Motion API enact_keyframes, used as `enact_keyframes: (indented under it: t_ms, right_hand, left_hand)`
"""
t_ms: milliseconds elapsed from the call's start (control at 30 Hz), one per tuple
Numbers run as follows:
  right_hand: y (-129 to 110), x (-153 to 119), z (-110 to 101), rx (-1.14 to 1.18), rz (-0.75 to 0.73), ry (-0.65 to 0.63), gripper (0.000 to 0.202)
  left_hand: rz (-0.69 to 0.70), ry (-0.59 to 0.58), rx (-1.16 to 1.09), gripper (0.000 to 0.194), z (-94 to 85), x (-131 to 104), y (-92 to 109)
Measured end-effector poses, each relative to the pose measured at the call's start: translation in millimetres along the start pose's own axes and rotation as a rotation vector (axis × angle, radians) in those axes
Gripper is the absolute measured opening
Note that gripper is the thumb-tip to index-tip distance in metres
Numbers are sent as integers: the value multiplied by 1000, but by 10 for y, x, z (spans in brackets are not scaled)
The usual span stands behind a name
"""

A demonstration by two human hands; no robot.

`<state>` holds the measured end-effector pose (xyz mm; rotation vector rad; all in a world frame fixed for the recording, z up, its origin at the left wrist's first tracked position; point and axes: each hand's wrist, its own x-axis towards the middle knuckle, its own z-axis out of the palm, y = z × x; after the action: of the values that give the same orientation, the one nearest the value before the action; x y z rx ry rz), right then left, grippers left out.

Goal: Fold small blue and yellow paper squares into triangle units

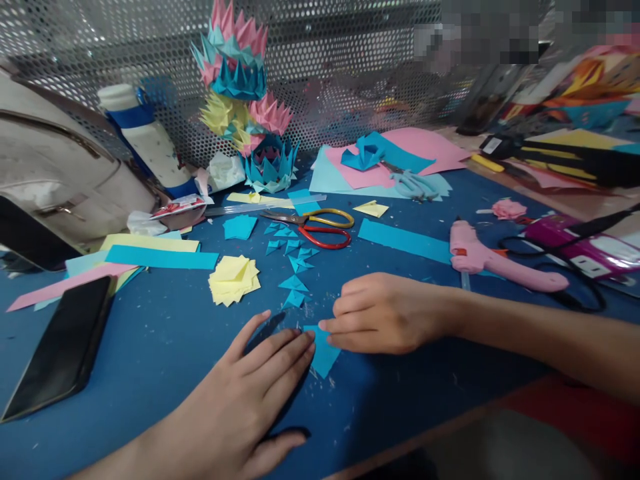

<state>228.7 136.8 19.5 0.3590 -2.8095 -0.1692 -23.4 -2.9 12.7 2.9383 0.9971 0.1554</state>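
while my left hand [255, 380] lies palm down on the blue table [165, 360], its middle fingers stretched close together and its thumb spread away from them, its fingertips rest at the upper left corner of a small blue paper [325, 360]. my right hand [387, 313] reaches in from the other side with its fingers curled, their tips at the paper's upper right edge; whether they pinch it or only press it, i cannot tell. the paper lies on the table between my hands, one corner pointing toward me.

just beyond it, small folded blue triangles [293, 283] run in a rough column up to the scissors [325, 229], which have one yellow and one red handle. left of the triangles sit a stack of pale yellow squares [234, 280] and, farther back, some blue squares [240, 227]. to the right, a blue strip [405, 241] reaches the pink glue gun [500, 260].

over on my left are coloured paper strips [163, 257] and a black phone [60, 347]. at the back, a spiky folded-paper tower [240, 80] stands before a perforated metal panel [340, 87], with a tilted white and blue bottle [150, 143] to its left and pale blue-handled scissors [413, 183] on paper sheets [330, 177] to its right.
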Motion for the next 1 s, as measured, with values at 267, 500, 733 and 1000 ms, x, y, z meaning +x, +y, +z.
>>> enact_keyframes:
  t_ms: [267,500,733,1000]
  right_hand:
    - [11,-71,-2,111,64,24,23]
    - [76,-44,59,445,251,81,26]
    - [90,-42,58,394,163,26,22]
    - [-84,63,82,748,565,137,8]
  left_hand:
    - [-18,-22,-53,64,-2,5,-7]
    - [-35,-59,-100,67,-24,12,-5]
    - [-31,-66,-131,69,-23,14,-11]
    - [-33,-81,-112,72,10,21,-20]
